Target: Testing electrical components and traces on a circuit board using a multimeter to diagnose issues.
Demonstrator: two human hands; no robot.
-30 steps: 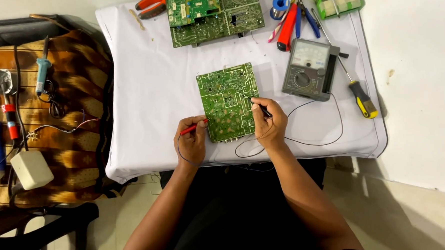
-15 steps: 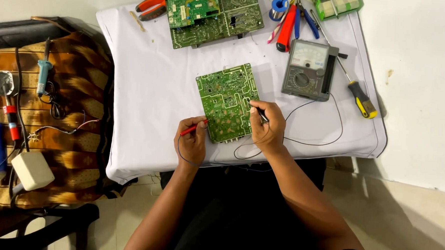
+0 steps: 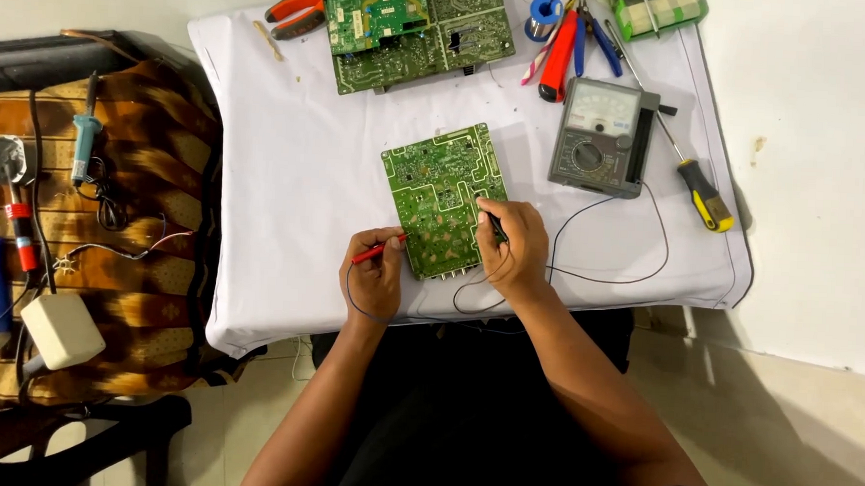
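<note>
White-clothed table (image 3: 290, 169), circuit boards (image 3: 442, 200), multimeter (image 3: 600, 137)

meter dial (image 3: 603, 109) | pale rectangular face; grey multimeter (image 3: 600, 137); table's far right

A green circuit board (image 3: 439, 197) lies flat and slightly turned on the white worktop. A red probe (image 3: 374, 253) touches its left edge, and a black probe (image 3: 494, 226) rests near its right edge, both trailing thin wires.
</note>
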